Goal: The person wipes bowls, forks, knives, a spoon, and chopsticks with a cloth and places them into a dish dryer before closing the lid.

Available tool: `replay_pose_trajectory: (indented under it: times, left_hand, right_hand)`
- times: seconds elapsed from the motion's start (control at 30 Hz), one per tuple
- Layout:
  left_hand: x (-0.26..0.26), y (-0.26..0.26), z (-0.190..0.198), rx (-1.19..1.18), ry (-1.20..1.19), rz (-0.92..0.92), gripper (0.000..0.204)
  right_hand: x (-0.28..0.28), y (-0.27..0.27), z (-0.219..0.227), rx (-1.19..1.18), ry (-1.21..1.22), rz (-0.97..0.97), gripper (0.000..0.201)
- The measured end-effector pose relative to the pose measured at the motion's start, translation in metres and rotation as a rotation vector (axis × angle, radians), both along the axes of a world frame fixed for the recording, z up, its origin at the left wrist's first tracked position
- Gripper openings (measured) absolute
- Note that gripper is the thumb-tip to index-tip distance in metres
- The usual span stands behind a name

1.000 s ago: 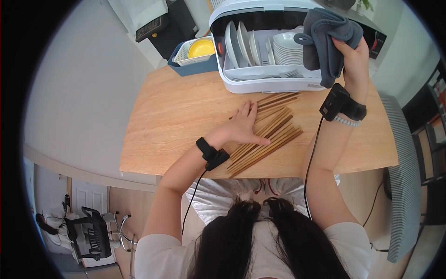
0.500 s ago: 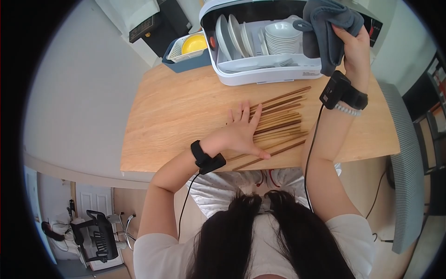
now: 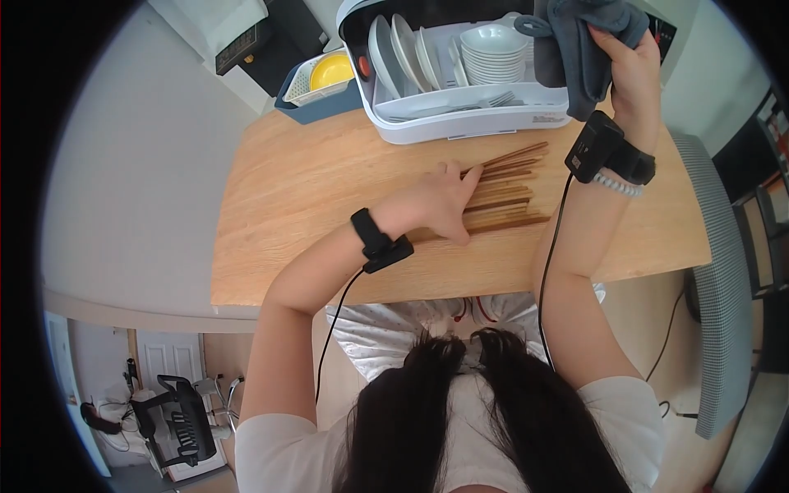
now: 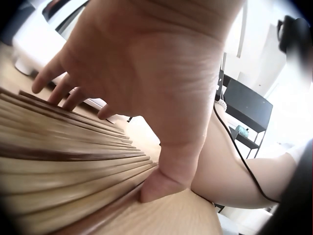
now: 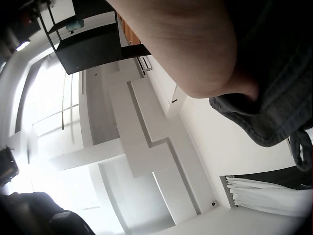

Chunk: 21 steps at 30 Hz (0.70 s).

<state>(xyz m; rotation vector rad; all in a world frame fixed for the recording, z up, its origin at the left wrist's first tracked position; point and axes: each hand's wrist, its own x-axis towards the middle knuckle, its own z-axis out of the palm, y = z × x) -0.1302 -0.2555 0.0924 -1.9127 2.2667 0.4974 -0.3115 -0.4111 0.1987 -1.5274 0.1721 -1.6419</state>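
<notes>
My left hand (image 3: 437, 204) spans a row of wooden chopsticks (image 3: 503, 199) on the table, light and dark brown ones side by side. The left wrist view has the thumb (image 4: 164, 185) against the nearest dark chopstick and the spread fingers (image 4: 57, 87) over the far edge of the row. Up at the right, my right hand (image 3: 634, 76) grips a folded dark grey cloth (image 3: 573, 53) with a loop, raised in front of the dish box. Part of that cloth (image 5: 274, 112) also shows in the right wrist view.
A white dish box (image 3: 460, 127) at the table's back holds upright plates (image 3: 385, 62), stacked bowls (image 3: 493, 66) and forks (image 3: 497, 100) in a front tray. Left of it sits a blue bin (image 3: 316, 108) with a white basket and yellow bowl. A cable hangs from each wrist camera.
The chopsticks, earlier fanned out in a slanted spread, now lie closer together and more level. My left hand has moved over them with its fingers drawn in somewhat. The right hand still grips the cloth.
</notes>
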Motion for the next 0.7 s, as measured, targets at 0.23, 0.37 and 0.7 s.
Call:
replay_pose_trajectory:
  times: [0.23, 0.37, 0.7]
  left_hand:
    - [0.002, -0.039, -0.025, -0.035, 0.015, -0.042, 0.064]
    - [0.004, -0.025, -0.028, -0.122, 0.1, -0.004, 0.045]
    - [0.057, -0.006, 0.043, -0.613, 1.071, 0.39, 0.015]
  right_hand:
    - [0.001, 0.009, 0.004, -0.06, -0.001, 0.043, 0.029]
    - [-0.011, -0.029, -0.016, 0.058, 0.046, -0.104, 0.03]
    - [-0.016, 0.035, 0.017, -0.136, -0.213, -0.294, 0.029]
